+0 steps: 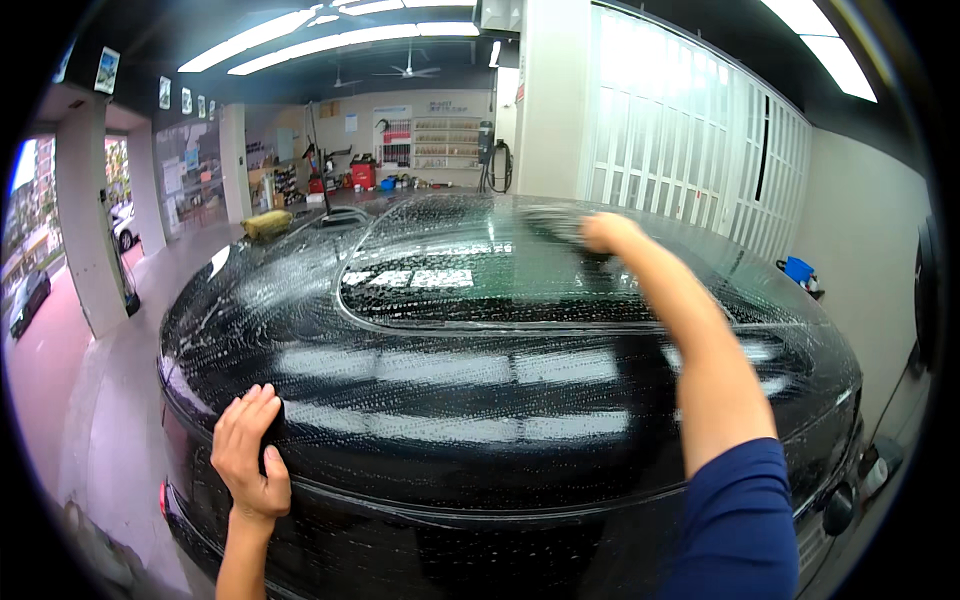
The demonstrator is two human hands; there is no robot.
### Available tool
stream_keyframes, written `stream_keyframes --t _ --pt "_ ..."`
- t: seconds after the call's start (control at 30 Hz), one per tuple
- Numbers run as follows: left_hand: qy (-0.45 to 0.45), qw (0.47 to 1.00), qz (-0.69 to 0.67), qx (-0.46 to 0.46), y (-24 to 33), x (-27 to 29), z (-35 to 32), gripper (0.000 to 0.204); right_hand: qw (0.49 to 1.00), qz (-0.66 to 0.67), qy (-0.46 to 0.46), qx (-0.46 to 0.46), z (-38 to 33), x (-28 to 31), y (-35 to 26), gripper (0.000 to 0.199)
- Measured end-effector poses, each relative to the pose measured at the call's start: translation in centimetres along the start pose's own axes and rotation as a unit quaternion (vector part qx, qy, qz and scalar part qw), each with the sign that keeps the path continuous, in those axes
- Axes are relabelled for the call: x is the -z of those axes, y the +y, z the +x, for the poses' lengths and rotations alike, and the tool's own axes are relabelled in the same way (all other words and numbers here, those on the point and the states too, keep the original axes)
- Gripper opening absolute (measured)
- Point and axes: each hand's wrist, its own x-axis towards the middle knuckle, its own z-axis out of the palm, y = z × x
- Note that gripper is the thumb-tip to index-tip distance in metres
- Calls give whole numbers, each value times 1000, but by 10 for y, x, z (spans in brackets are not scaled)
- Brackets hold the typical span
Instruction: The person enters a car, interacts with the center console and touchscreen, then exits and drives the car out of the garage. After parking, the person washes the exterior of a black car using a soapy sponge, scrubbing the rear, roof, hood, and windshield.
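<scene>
A black car (480, 465) covered in water drops and streaks fills the view before me. My left hand (250, 455) rests on the bodywork near the left, fingers stretched and thumb apart, holding nothing. My right arm reaches far across, and my right hand (608, 234) is over the upper part of the wet glass (500, 295). That hand looks closed, though motion smears it. A dark, blurred patch lies beside and under its fingers; whether it is a held thing I cannot make out. A yellowish cloth-like bundle (267, 224) lies at the car's far left.
White folding shutters (655, 150) and a pale pillar (555, 110) stand beyond the car. On the right sits a blue container (797, 269) by the wall. A red tool cabinet (363, 172) and shelves (446, 143) line the back. Pillars (92, 220) border the street side.
</scene>
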Motion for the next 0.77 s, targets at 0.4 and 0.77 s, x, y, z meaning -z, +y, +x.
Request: stream_keyframes --t 0.4,0.77 --pt "33 999 5 14 0 -5 -4 44 994 89 1 -70 -176 -27 127 36" --pt "-95 984 -108 103 -15 34 -168 66 955 267 123 39 -315 87 -219 81"
